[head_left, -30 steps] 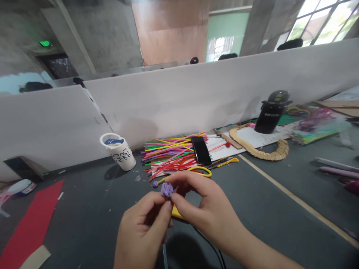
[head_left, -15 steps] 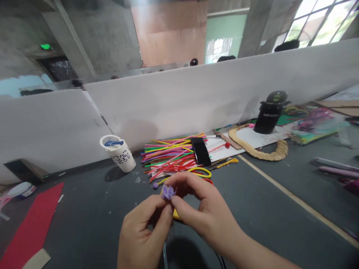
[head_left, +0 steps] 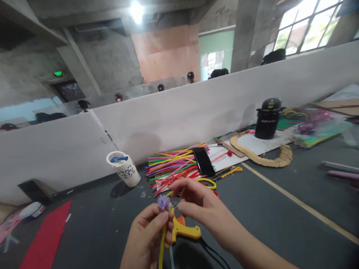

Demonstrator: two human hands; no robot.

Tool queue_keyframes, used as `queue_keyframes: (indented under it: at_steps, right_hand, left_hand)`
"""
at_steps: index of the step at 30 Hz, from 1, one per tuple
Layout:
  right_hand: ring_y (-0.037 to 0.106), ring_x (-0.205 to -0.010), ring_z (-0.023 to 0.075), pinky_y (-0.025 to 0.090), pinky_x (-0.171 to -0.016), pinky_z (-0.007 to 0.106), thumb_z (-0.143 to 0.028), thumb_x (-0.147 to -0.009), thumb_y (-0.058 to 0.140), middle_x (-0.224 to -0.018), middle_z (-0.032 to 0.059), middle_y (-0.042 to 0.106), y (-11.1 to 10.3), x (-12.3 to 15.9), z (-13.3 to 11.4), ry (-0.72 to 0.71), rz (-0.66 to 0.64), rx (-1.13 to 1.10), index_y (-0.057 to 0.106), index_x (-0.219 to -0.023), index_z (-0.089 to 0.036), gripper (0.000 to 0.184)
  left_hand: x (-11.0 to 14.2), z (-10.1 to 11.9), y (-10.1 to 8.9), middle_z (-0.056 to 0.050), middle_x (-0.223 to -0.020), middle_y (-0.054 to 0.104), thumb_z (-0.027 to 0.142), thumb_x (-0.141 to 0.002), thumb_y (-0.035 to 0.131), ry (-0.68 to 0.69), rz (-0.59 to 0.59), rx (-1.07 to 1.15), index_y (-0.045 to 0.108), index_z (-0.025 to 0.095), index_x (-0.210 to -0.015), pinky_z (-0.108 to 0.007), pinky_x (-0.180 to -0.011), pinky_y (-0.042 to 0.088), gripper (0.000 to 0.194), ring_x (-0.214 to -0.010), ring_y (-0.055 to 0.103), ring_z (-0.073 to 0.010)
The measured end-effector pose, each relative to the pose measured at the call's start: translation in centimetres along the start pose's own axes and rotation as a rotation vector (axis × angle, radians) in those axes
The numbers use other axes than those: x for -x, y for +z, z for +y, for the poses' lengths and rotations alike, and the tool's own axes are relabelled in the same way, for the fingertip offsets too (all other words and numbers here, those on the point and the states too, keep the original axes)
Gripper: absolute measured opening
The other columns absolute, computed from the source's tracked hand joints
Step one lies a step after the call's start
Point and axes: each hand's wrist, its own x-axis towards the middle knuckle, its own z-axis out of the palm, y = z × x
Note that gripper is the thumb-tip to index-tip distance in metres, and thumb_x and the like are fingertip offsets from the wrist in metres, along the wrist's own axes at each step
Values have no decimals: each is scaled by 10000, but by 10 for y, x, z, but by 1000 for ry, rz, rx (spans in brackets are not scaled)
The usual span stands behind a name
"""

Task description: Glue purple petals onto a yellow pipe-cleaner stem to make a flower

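My left hand point(head_left: 148, 233) pinches a small fuzzy purple flower point(head_left: 163, 202) upright at the top of a yellow stem point(head_left: 162, 248), which hangs down past the palm. My right hand point(head_left: 206, 209) is just to the right, fingers apart and curved, with nothing seen between them. Below it, close beside my left fingertips, is a yellow hot glue gun point(head_left: 187, 231) with an orange trigger and a black cord. A clear glue stick point(head_left: 172, 257) shows near its rear. Whether my left fingers touch the gun, I cannot tell.
Beyond my hands lie colorful pipe cleaners point(head_left: 171, 164), a black phone point(head_left: 203, 161) and yellow-handled scissors point(head_left: 209, 183). A white cup point(head_left: 127, 173) stands left, a black jar point(head_left: 266, 121) right. Red paper point(head_left: 47, 235) lies at left. A white partition point(head_left: 179, 116) edges the table's back.
My right hand has let go of the purple flower and drawn off to the right, its fingers opening. My left hand keeps the flower; the stem and glue gun now show more. The view has tilted up.
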Motion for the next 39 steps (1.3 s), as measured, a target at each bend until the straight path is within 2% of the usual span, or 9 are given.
queue_keyframes:
  at_steps: [2, 6, 9, 12, 15, 20, 26, 34, 39]
  right_hand:
    - [484, -672, 137, 403, -619, 263, -230, -739, 557, -739, -10, 556, -2, -2, 3, -43, 21, 59, 608, -781, -186, 80]
    - [501, -691, 148, 394, -658, 276, -321, -851, 528, -724, 11, 583, 6, -2, 13, -55, -91, 170, 619, -726, -175, 213]
    - [503, -713, 137, 393, -690, 265, -325, -765, 650, -787, 5, 598, 14, -1, 21, 34, -159, 26, 635, -804, -170, 160]
    - [409, -565, 91, 334, -552, 225, -349, -709, 690, -662, -41, 510, 18, 0, 24, 168, -172, -127, 585, -727, -173, 206]
    - [347, -493, 71, 256, -473, 213, -376, -698, 680, -594, -58, 463, 18, 0, 21, 248, -172, -125, 567, -700, -171, 234]
    - [328, -475, 61, 249, -469, 213, -339, -676, 641, -567, -52, 482, 17, 0, 16, 281, -219, -75, 554, -673, -167, 194]
    - [375, -541, 81, 279, -520, 227, -295, -681, 633, -588, -47, 471, 15, 0, 16, 220, -281, -47, 557, -652, -168, 151]
    - [425, -609, 111, 322, -549, 236, -234, -708, 599, -630, -29, 498, 13, 3, 12, 114, -266, 93, 556, -654, -183, 85]
    - [420, -556, 90, 320, -538, 233, -331, -740, 644, -620, -38, 500, 13, 5, 12, 176, -285, -48, 585, -706, -166, 179]
  left_hand:
    - [-5, 2, -2, 12, -546, 660, 316, -444, 931, 18, -2, 94, 733, 129, -587, -113, -449, 441, 307, -435, 543, -38]
    - [-10, 1, -5, -9, -668, 709, 263, -489, 920, 33, -36, 183, 763, 138, -635, -164, -633, 533, 249, -573, 618, -82]
    - [-9, -3, -5, -23, -645, 711, 276, -533, 899, 18, -75, 185, 782, 158, -681, -231, -639, 552, 222, -608, 659, -146]
    - [-7, -4, -3, -27, -603, 694, 285, -523, 904, 23, -95, 169, 790, 165, -686, -246, -606, 548, 232, -602, 674, -173]
    - [-6, -1, -3, -30, -650, 716, 278, -482, 922, 76, -70, 135, 796, 174, -739, -210, -597, 531, 304, -626, 680, -159]
    - [-4, 6, -9, -60, -821, 783, 274, -490, 912, 208, -40, 37, 793, 252, -953, -198, -599, 519, 478, -675, 680, -152]
    - [2, 12, -15, -47, -809, 798, 233, -562, 830, 390, 12, -217, 804, 228, -772, -229, -689, 546, 212, -754, 697, -194]
    - [7, 17, -20, -35, -817, 782, 151, -636, 729, 612, 44, -458, 802, 259, -742, -216, -727, 537, 168, -799, 686, -196]
    - [11, 15, -16, -31, -785, 771, 136, -645, 722, 696, 32, -471, 794, 274, -717, -221, -719, 542, 172, -772, 684, -195]
